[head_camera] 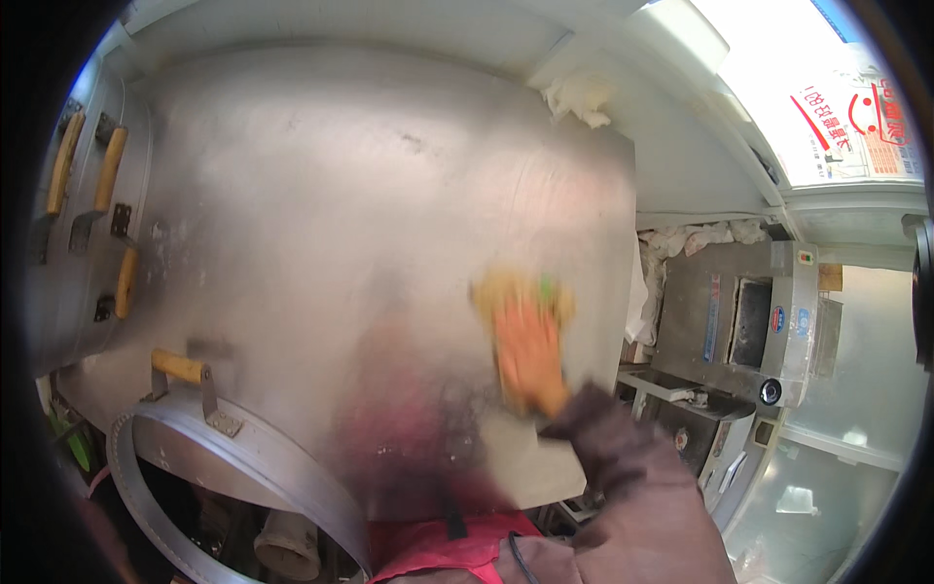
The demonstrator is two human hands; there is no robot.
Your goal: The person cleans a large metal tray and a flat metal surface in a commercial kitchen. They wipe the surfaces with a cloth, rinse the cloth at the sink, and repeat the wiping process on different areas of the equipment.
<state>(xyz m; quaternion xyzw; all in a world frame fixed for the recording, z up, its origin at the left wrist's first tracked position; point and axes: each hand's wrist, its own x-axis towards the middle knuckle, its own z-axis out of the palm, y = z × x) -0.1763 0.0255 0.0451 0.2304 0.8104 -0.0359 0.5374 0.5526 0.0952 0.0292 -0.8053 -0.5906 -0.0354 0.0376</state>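
My right hand [529, 358] lies flat over a yellowish cloth [487, 292] on a stainless steel tabletop [306, 219]. Its fingers stretch away from me, and both hand and cloth are blurred. A small green patch shows on the cloth near the fingertips. Wet marks and a reddish reflection lie on the steel just left of the hand. I cannot see my left hand. At the lower left, a round metal steamer ring [255, 431] with a wooden handle [177, 366] leans over the table's near edge.
Metal steamer tiers [84, 292] with wooden handles stand at the left. Crumpled whitish material [580, 98] lies at the far right corner. Beyond the right edge is a steel machine [693, 314]. A whitish bucket [288, 544] sits below the near edge.
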